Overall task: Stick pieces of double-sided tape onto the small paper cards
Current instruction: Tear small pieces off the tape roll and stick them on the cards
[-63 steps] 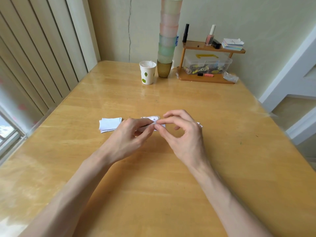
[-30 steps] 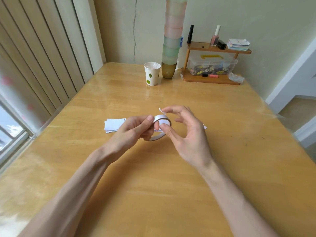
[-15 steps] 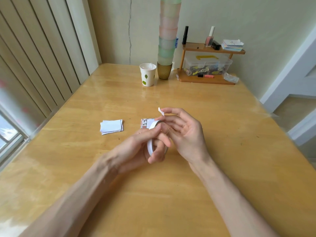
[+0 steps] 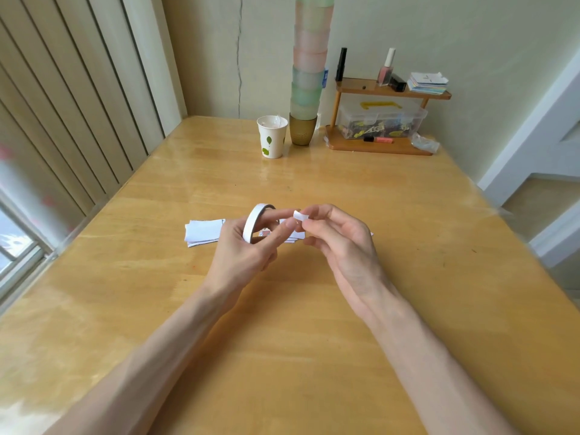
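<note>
Wooden counter [image 4: 298, 309]: our left hand [image 4: 241, 255] grips the tape roll [image 4: 251, 226] on edge, our right hand [image 4: 342, 243] pinches a small tape piece [image 4: 299, 216], paper cards [image 4: 202, 232] lying just beyond.

Both forearms bare, entering from near edge, converging toward centre of scene, held above worktop.

Left forearm [image 4: 157, 340]: angled up and to right. Left grip [image 4: 241, 249]: back of hand toward camera, fingers curled round tape roll [image 4: 251, 224], roll upright on edge. One fingertip extended right, near right grip.

Right forearm [image 4: 423, 356]: angled up and to left. Right grip [image 4: 342, 246]: palm side turned left, thumb and forefinger pinching small tape piece [image 4: 299, 216] at far tips. Remaining fingers loosely curled.

Grips just beside each other; contact between them cannot be confirmed.
</note>
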`<action>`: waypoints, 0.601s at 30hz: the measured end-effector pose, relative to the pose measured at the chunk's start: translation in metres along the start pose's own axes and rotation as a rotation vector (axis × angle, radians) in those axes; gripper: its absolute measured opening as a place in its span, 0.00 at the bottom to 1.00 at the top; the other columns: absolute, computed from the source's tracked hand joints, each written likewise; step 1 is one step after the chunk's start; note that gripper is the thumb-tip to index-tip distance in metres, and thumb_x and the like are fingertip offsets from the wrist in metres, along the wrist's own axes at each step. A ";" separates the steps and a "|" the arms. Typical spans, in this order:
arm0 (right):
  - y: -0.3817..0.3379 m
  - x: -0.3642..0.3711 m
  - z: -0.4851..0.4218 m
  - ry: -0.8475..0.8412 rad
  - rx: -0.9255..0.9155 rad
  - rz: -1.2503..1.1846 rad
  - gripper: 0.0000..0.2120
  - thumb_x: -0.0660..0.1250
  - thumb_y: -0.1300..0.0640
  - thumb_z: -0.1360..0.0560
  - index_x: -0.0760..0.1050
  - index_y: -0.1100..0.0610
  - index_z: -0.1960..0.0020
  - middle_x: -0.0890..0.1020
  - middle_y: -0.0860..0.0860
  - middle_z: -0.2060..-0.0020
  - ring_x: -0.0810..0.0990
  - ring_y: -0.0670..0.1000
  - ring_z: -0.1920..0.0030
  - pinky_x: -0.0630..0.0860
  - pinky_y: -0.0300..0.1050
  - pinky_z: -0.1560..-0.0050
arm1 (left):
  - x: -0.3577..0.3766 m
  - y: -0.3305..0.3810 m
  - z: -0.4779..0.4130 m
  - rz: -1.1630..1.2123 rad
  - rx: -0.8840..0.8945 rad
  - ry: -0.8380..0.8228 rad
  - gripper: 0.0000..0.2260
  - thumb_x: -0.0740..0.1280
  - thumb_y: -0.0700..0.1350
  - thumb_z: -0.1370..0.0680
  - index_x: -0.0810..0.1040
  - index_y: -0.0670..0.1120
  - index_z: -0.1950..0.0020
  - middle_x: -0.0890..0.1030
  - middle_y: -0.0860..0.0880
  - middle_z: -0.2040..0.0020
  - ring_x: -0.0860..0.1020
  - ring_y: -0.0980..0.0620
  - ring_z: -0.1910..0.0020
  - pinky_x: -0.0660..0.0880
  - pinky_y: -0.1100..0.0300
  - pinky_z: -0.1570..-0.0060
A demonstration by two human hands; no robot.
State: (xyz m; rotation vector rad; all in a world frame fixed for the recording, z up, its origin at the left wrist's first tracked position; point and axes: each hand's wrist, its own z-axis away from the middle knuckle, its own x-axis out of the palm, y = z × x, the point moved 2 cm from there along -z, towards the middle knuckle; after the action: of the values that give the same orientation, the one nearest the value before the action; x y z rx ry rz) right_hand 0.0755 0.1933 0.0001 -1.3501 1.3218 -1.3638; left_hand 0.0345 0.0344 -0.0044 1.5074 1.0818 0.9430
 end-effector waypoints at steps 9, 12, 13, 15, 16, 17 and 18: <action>0.002 0.000 -0.001 -0.012 0.043 0.032 0.07 0.70 0.54 0.26 0.82 0.56 0.50 0.84 0.51 0.54 0.82 0.49 0.48 0.74 0.44 0.45 | -0.002 0.006 -0.001 -0.024 0.051 0.054 0.05 0.76 0.50 0.24 0.89 0.51 0.51 0.69 0.39 0.62 0.64 0.50 0.70 0.63 0.62 0.71; 0.003 0.000 0.000 -0.010 0.046 0.034 0.08 0.71 0.54 0.26 0.82 0.57 0.49 0.83 0.51 0.53 0.82 0.49 0.47 0.75 0.44 0.45 | -0.003 0.005 -0.002 -0.045 0.066 0.057 0.04 0.76 0.49 0.23 0.89 0.49 0.53 0.67 0.38 0.64 0.65 0.52 0.70 0.64 0.65 0.70; 0.003 0.000 0.000 -0.009 0.047 0.034 0.07 0.71 0.55 0.26 0.82 0.56 0.50 0.84 0.51 0.53 0.82 0.49 0.47 0.75 0.44 0.45 | -0.004 0.005 -0.002 -0.046 0.070 0.057 0.04 0.76 0.48 0.23 0.89 0.48 0.54 0.67 0.41 0.66 0.65 0.53 0.71 0.65 0.67 0.69; 0.002 0.000 -0.001 -0.007 0.046 0.037 0.07 0.70 0.54 0.26 0.82 0.56 0.50 0.83 0.51 0.53 0.82 0.49 0.47 0.75 0.45 0.44 | -0.004 0.003 -0.002 -0.049 0.075 0.059 0.03 0.76 0.46 0.23 0.88 0.48 0.55 0.67 0.47 0.67 0.65 0.54 0.70 0.65 0.68 0.68; 0.002 0.000 0.000 -0.007 0.046 0.041 0.08 0.70 0.54 0.26 0.82 0.56 0.50 0.83 0.51 0.53 0.82 0.49 0.47 0.75 0.45 0.44 | -0.004 0.003 -0.003 -0.056 0.079 0.058 0.03 0.76 0.46 0.23 0.88 0.48 0.55 0.66 0.47 0.68 0.65 0.53 0.70 0.65 0.67 0.68; 0.002 0.000 0.000 -0.006 0.046 0.044 0.08 0.70 0.54 0.26 0.82 0.56 0.50 0.83 0.51 0.53 0.82 0.49 0.47 0.75 0.45 0.44 | -0.004 0.003 -0.003 -0.065 0.085 0.058 0.03 0.76 0.45 0.22 0.88 0.48 0.55 0.66 0.47 0.68 0.65 0.53 0.70 0.65 0.67 0.68; 0.002 0.000 0.000 -0.005 0.046 0.045 0.08 0.70 0.54 0.26 0.82 0.57 0.49 0.83 0.51 0.53 0.82 0.49 0.47 0.75 0.45 0.44 | -0.004 0.003 -0.003 -0.073 0.091 0.059 0.03 0.76 0.45 0.22 0.88 0.48 0.56 0.66 0.47 0.68 0.64 0.53 0.70 0.65 0.66 0.68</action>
State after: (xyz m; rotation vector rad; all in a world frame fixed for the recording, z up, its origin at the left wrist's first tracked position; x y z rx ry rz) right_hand 0.0752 0.1933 -0.0016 -1.2844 1.3019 -1.3517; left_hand 0.0313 0.0313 -0.0012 1.5108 1.2289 0.9027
